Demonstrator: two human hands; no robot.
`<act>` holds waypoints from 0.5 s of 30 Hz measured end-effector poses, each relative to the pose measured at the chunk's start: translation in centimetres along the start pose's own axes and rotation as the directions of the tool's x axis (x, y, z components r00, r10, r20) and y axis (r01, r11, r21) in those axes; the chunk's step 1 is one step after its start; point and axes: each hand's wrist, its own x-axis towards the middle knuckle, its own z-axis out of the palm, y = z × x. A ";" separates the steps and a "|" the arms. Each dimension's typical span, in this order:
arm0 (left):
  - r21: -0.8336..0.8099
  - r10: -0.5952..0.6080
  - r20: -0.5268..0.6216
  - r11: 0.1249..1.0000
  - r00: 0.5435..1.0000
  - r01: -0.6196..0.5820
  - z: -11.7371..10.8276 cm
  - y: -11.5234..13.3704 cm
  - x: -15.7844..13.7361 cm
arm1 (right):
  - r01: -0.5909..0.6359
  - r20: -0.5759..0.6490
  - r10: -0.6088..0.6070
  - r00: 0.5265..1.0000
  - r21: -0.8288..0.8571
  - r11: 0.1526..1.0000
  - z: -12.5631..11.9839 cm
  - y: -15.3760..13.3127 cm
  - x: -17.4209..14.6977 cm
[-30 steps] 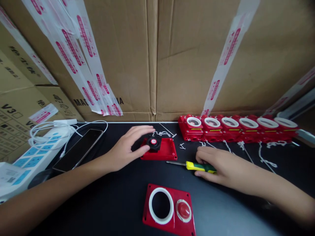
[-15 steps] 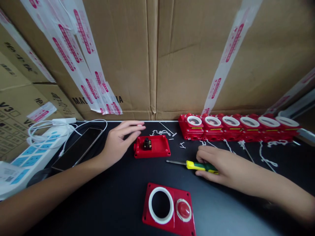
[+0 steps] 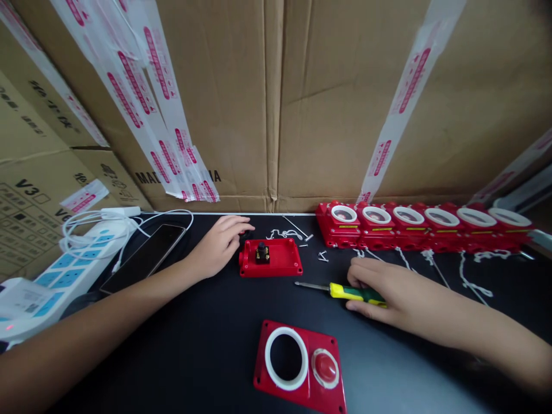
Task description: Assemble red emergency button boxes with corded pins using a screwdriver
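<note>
On the black table (image 3: 194, 345), just to the right of the left hand (image 3: 221, 244), sits the red box (image 3: 284, 261), its open side up and a small black block (image 3: 262, 253) fixed inside, left of its middle. That hand's fingers bend over a dark part (image 3: 245, 234) at the box's far left corner; whether they grip it or only touch it, I cannot tell. Well apart from it, the right hand (image 3: 379, 287) has its fingers curled around the green and yellow handle of a screwdriver (image 3: 340, 291), whose tip points left, toward the near side of the box. Nearer the camera lies the red cover (image 3: 309, 382), with a white ring (image 3: 268, 359) and a red dome (image 3: 325, 367). Right of the box are loose screws (image 3: 323, 256); behind it, a white string (image 3: 284, 234) and a thin rod (image 3: 295, 225). Six red units (image 3: 425, 233) stand side by side at the back right. Left of the left hand, a phone (image 3: 146, 256) lies beside a power strip (image 3: 80, 261).
</note>
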 end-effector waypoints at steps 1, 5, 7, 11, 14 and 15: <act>-0.019 0.011 -0.021 1.000 1.000 -0.011 -0.3 0.4 0.1 | 0.004 -0.006 -0.004 1.000 0.005 1.000 0.0 0.0 0.0; -0.099 0.095 0.020 0.991 0.995 -0.092 -1.2 2.5 0.1 | 0.023 -0.005 -0.023 1.000 -0.017 1.000 -0.3 -0.2 -0.2; -0.153 0.134 0.156 0.982 0.979 -0.110 -1.2 3.9 0.0 | 0.031 0.005 -0.031 1.000 -0.029 0.999 -0.5 -0.4 -0.3; -0.242 0.113 0.277 0.969 0.954 -0.044 -0.8 5.9 -0.4 | 0.042 0.006 -0.042 0.999 -0.029 0.999 -0.8 -0.8 -0.4; -0.291 0.116 0.272 0.956 0.955 -0.034 -0.3 6.2 -0.8 | 0.051 0.011 -0.051 0.999 -0.032 0.998 -0.8 -0.8 -0.3; -0.302 0.125 0.255 0.952 0.959 -0.044 -0.1 6.1 -0.9 | 0.056 0.010 -0.056 0.998 -0.029 0.998 -0.9 -0.8 -0.2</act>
